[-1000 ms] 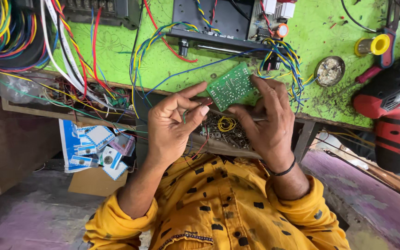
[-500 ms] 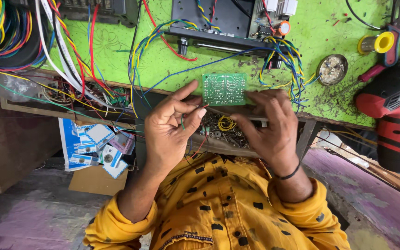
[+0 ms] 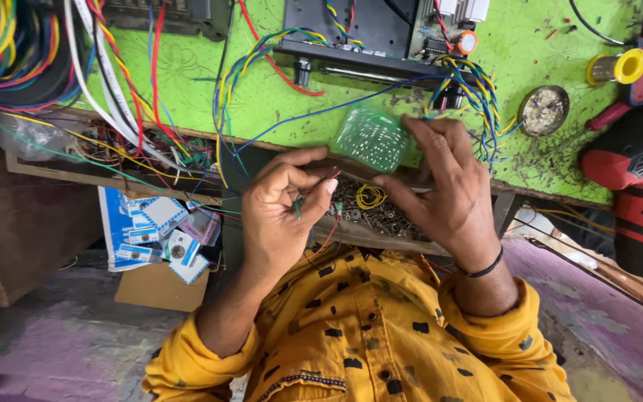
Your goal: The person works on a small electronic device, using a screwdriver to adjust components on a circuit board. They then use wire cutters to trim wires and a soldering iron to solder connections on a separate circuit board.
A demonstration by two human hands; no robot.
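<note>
My right hand (image 3: pixel 448 193) holds a small green circuit board (image 3: pixel 373 138) by its right edge, tilted and blurred, just above the front edge of the green workbench (image 3: pixel 277 104). My left hand (image 3: pixel 284 212) is apart from the board, lower and to the left. Its thumb and fingers pinch a tiny part (image 3: pixel 299 202) with thin green and red leads. Below both hands lies an open drawer (image 3: pixel 381 216) with several screws and a yellow wire coil (image 3: pixel 370 196). My yellow spotted sleeves fill the bottom of the view.
A black chassis (image 3: pixel 359 30) with coloured wires lies at the bench's back. A thick wire bundle (image 3: pixel 9 52) sits far left. To the right are a solder spool (image 3: pixel 619 67), a round tin (image 3: pixel 543 109) and a red-black cordless drill (image 3: pixel 641 186). Blue-white packets (image 3: pixel 150 231) lie on a cardboard box below.
My left hand has let go of the board and drawn back down, pinching a small part. The right hand alone has tilted the board up and forward.
</note>
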